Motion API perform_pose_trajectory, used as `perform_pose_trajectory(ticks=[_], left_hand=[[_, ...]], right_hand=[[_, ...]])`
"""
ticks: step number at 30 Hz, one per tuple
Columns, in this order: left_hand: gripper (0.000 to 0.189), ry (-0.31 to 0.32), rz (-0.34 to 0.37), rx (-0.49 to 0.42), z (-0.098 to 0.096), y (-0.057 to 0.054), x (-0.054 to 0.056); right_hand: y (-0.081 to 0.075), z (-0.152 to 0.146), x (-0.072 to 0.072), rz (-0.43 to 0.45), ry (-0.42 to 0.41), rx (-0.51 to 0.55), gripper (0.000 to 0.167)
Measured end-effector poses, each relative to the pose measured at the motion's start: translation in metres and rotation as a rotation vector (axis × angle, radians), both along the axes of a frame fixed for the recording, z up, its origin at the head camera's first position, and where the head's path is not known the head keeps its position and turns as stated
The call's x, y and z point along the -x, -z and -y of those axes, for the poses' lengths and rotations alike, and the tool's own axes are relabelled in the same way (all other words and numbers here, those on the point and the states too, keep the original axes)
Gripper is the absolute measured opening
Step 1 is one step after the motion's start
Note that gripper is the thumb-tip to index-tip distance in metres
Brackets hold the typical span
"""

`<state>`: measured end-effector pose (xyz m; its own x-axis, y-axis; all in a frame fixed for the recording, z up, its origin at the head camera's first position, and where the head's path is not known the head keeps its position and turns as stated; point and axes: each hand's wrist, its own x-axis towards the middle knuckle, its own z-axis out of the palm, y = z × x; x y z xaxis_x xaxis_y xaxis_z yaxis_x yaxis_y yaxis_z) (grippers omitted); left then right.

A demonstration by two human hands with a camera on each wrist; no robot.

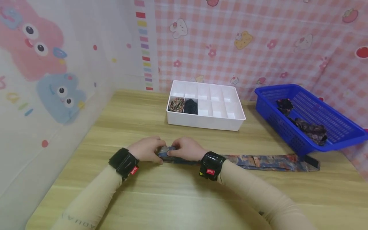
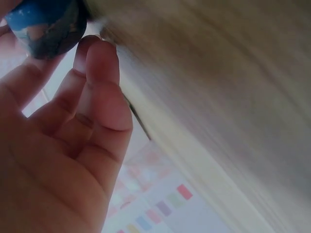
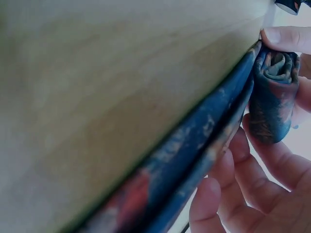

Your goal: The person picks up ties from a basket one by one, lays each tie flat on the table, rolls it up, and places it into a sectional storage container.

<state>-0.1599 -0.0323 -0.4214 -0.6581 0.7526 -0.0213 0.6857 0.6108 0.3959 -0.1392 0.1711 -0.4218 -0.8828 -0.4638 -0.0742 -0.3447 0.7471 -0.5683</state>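
Note:
A blue floral necktie (image 1: 276, 162) lies stretched across the table, its left end wound into a small roll (image 3: 274, 104). My left hand (image 1: 146, 149) holds the roll from the left, and the roll appears at the upper left of the left wrist view. From the other side my right hand (image 1: 189, 149) grips the same roll, thumb above and fingers curled at its side. The coiled end of the roll shows in the right wrist view. Flat and folded, the rest of the tie runs rightward, partly hidden behind my right wrist.
Behind my hands stands a white divided box (image 1: 202, 120); two front-left compartments hold a patterned roll (image 1: 176, 104) and a dark roll (image 1: 190, 106). At the right, a blue basket (image 1: 276, 119) contains dark patterned fabric pieces (image 1: 311, 129). The tie's far end reaches beside the basket.

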Motion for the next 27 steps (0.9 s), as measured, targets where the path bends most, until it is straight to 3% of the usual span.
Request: perform_pose_trajectory(ticks=[9,17,20,25,27], left_hand=[[0.042,0.001,0.012,0.008,-0.001,0.002,-0.003],[0.034,0.002,-0.009,-0.008,0.003,0.001,-0.002],[0.032,-0.001,0.002,-0.012,0.003,0.001,-0.001],[0.028,-0.022,0.04,-0.038,0.004,-0.002,-0.002],[0.026,-0.034,0.046,-0.063,0.003,-0.005,-0.002]], right_hand=[[0.004,-0.001,-0.001,0.012,-0.001,0.039,0.03],[0.0,0.0,-0.006,-0.063,-0.032,-0.043,0.008],[0.001,0.0,-0.007,-0.158,-0.059,-0.112,0.013],[0.006,0.002,-0.012,-0.459,-0.231,-0.247,0.013],[0.008,0.003,-0.012,-0.484,-0.266,-0.238,0.011]])
